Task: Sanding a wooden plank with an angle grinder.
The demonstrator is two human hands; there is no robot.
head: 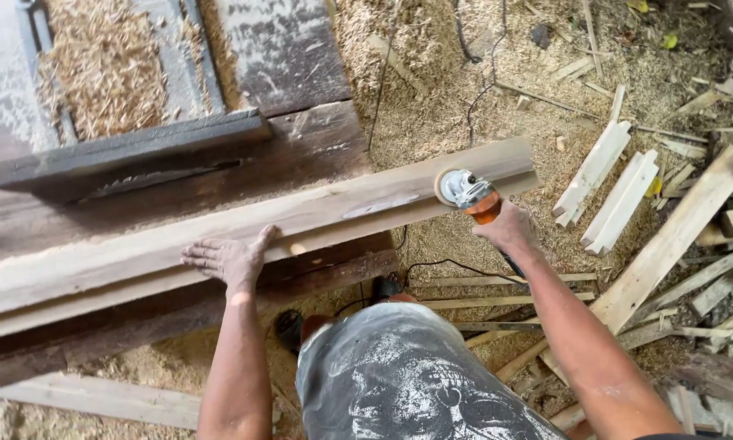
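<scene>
— Where is the angle grinder (468, 194)?
— Gripped in the right hand (509, 228), its disc on the long plank (317, 213) just beyond those fingers.
— The left hand (229, 257)?
— Spread flat, fingers wide, pressing the plank's near edge.

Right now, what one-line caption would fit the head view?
Right hand presses an orange angle grinder onto a long plank while the left hand steadies it, sawdust all around.
</scene>
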